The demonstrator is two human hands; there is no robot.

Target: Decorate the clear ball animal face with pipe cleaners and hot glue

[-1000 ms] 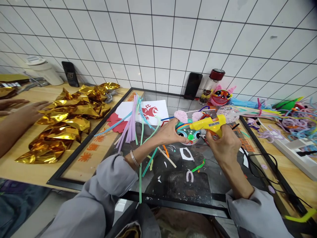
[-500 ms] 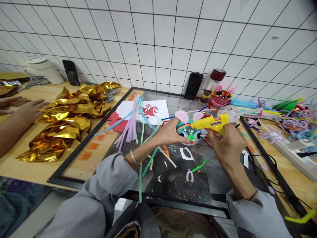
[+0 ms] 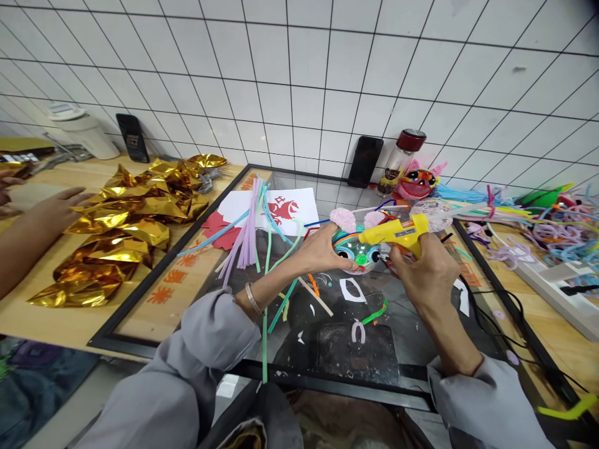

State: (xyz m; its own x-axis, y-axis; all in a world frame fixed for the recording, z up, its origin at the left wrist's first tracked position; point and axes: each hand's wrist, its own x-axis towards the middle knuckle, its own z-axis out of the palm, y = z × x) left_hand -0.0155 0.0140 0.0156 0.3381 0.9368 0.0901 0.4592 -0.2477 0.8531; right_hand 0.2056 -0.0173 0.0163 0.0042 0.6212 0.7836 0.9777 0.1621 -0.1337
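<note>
My left hand point(image 3: 322, 249) is closed on the left side of a clear round animal-head craft point(image 3: 356, 248) with pink ears, big eyes and a green nose. In my right hand point(image 3: 428, 268) is a yellow hot glue gun point(image 3: 395, 233), its nozzle pointing left over the top of the craft. Where the nozzle meets the craft, I cannot tell whether they touch. Beneath, on the dark glass panel point(image 3: 299, 337), lie a white paper cutout point(image 3: 352, 290), a green pipe cleaner point(image 3: 375, 313) and a small pale U-shaped piece point(image 3: 358, 333).
Lilac pipe cleaners point(image 3: 243, 240) lie left of my hands by a red-printed paper point(image 3: 285, 209). Along the wall stand a black phone point(image 3: 365, 161), a bottle point(image 3: 401, 163) and a finished-looking pink craft point(image 3: 418, 181). Gold foil pieces point(image 3: 116, 249) and another person's hand point(image 3: 58, 209) are at left.
The glue gun and my right hand have shifted very slightly to the left. My left hand stays on the craft. At far left the other person's hands have moved a little, showing a pale piece.
</note>
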